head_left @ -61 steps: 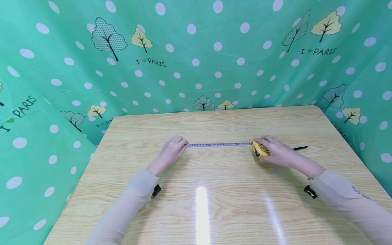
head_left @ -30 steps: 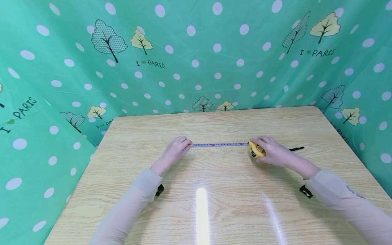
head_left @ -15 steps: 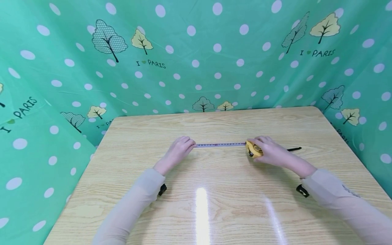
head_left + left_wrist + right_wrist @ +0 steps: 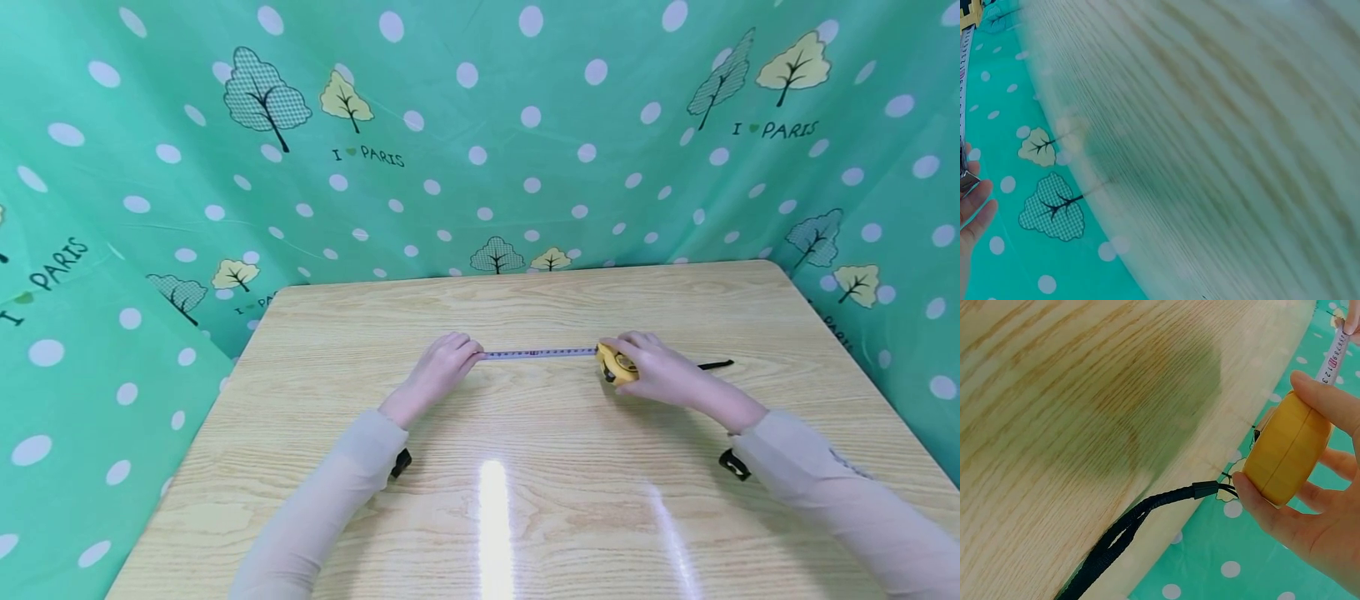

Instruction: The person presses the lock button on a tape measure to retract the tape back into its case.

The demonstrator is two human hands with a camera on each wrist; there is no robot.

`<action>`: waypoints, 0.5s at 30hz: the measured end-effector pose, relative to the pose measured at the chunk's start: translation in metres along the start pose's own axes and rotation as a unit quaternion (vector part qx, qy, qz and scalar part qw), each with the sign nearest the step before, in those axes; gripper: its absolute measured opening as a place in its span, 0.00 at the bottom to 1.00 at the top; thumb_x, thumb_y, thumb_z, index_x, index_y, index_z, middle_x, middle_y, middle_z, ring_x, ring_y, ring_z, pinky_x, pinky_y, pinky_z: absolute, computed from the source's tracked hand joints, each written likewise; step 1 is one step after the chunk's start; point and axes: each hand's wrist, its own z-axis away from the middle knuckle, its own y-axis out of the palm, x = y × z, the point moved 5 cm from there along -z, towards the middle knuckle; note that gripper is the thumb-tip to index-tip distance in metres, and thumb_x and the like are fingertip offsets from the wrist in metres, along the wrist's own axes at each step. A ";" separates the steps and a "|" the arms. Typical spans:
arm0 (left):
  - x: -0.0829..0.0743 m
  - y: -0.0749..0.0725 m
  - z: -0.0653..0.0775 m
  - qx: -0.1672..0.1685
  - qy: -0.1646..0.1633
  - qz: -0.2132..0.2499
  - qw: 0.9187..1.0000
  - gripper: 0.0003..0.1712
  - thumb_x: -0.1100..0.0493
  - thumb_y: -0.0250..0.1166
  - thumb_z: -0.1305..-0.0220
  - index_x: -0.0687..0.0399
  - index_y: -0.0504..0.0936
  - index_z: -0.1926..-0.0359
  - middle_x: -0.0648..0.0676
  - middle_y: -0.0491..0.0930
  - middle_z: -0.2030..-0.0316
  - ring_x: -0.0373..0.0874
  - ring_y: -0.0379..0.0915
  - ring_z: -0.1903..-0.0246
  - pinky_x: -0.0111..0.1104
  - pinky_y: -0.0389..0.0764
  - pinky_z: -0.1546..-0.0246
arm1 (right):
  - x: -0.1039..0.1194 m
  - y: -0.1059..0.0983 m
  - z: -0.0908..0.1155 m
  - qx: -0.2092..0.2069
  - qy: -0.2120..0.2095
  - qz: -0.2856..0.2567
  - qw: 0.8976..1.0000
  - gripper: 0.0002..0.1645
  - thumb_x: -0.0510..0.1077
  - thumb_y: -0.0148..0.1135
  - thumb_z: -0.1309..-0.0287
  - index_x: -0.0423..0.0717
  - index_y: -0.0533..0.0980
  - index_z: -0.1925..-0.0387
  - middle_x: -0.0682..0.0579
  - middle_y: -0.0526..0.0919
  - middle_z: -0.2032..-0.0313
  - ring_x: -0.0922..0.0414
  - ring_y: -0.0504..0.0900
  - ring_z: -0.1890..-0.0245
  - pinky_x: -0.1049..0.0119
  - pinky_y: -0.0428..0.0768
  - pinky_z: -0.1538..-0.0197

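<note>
My right hand (image 4: 656, 369) grips the yellow case of a tape measure (image 4: 617, 365), thumb and fingers round it. A pale blade (image 4: 540, 354) with printed numbers runs level from the case across to my left hand (image 4: 442, 367), which pinches its end. In the left wrist view, the metal end hook (image 4: 966, 181) sits at the fingertips. A black wrist strap (image 4: 1147, 506) hangs from the case in the right wrist view. Both hands are raised over the wooden table, with the blade stretched between them.
The wood-grain table (image 4: 525, 533) spreads under both arms. A green dotted cloth (image 4: 480, 108) printed with trees hangs behind it and along both sides. Black wrist cameras (image 4: 734, 465) sit under the cuffs.
The hands have drawn closer together: the left has moved right, and the right has moved left with the case. The blade showing between them has become shorter. Both grips stay the same.
</note>
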 end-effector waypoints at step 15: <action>-0.006 0.004 -0.007 0.000 0.008 0.007 1.000 0.02 0.63 0.61 0.44 0.58 0.79 0.69 0.49 0.75 0.74 0.41 0.71 0.71 0.28 0.73 0.68 | 0.005 -0.001 -0.004 -0.016 -0.013 0.001 1.000 0.43 0.42 0.71 0.61 0.37 0.63 0.42 0.35 0.70 0.53 0.40 0.69 0.54 0.50 0.75 0.59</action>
